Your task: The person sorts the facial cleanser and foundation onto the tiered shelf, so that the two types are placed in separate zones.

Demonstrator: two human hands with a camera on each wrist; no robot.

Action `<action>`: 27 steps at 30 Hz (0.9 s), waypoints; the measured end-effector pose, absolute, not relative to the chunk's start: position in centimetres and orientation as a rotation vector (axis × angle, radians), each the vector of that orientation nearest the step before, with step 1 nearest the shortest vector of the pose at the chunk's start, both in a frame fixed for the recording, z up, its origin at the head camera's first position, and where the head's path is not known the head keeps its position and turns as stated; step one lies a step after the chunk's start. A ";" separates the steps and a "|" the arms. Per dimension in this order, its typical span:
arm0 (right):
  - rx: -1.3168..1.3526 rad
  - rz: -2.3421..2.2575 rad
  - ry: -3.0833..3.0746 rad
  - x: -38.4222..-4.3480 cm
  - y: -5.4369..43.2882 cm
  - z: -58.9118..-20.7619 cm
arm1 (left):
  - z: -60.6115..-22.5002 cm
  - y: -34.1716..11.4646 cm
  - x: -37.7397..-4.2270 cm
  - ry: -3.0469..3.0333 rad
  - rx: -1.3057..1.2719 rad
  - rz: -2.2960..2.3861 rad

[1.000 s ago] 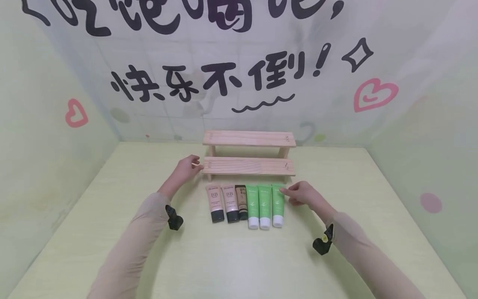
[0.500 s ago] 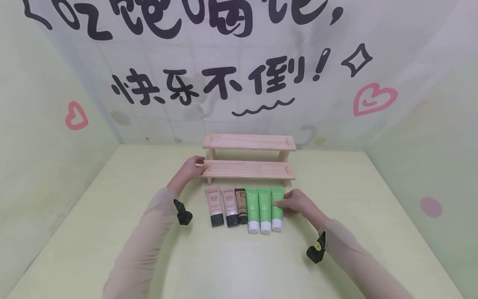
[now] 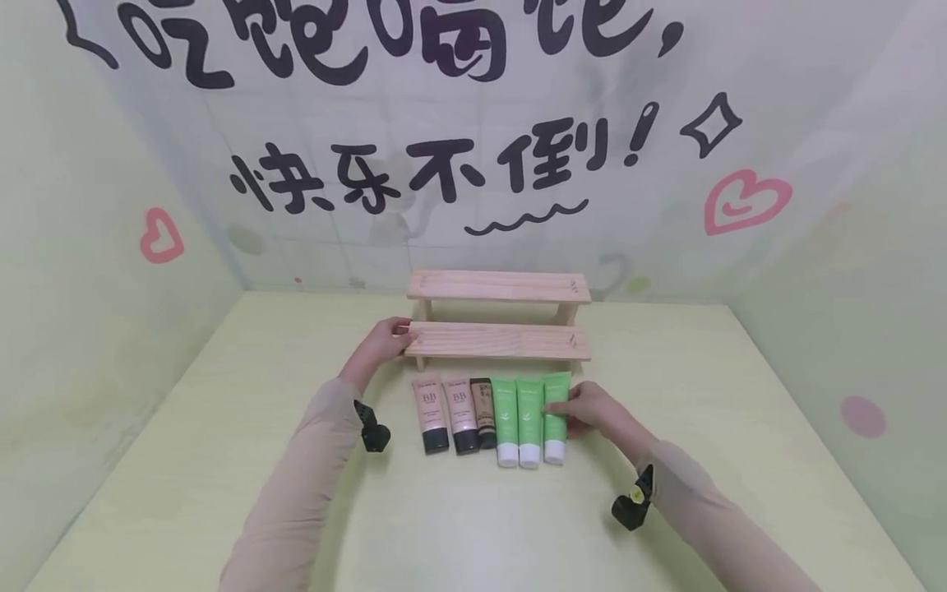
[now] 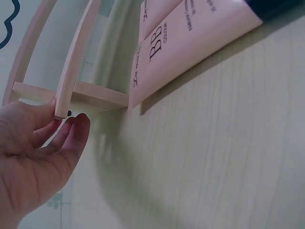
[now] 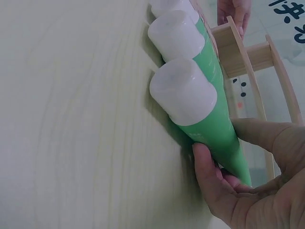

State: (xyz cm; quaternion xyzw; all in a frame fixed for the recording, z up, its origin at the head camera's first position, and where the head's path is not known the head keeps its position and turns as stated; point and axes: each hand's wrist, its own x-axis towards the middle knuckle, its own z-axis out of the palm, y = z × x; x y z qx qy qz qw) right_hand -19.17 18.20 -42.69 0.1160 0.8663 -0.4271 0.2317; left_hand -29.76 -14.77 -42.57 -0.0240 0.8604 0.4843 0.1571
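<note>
A two-step wooden display rack [image 3: 499, 339] stands behind a row of tubes lying on the table. My left hand [image 3: 381, 342] pinches the left end of its lower step, thumb on top and fingertips under the edge, as the left wrist view shows. My right hand [image 3: 598, 411] grips the rightmost green tube [image 3: 556, 427] by its sides; its white cap [image 5: 183, 90] points toward me. Two more green tubes [image 3: 505, 415] lie to its left. Beyond them are a brown tube [image 3: 483, 403] and two pink BB cream tubes [image 3: 431, 403] with black caps.
The pale wood-grain table [image 3: 459, 526] runs back to a printed wall sheet [image 3: 333, 247] with black lettering and hearts. Similar sheets [image 3: 851, 329] close off both sides. The rack's upper step [image 3: 499, 285] is close to the back wall.
My left hand has moved right onto the rack's lower step and taken hold of its end. My right hand has come round the rightmost green tube. The head view has shifted slightly.
</note>
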 end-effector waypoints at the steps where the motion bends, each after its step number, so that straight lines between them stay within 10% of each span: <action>1: 0.314 -1.178 2.379 -19.1 18.3 -42.7 | -42.6 -14.7 -29.7 2.461 -0.078 1.390; 27: 0.042 -1.300 2.317 -19.8 18.7 -39.1 | -42.8 -14.9 -29.5 2.484 -0.093 1.394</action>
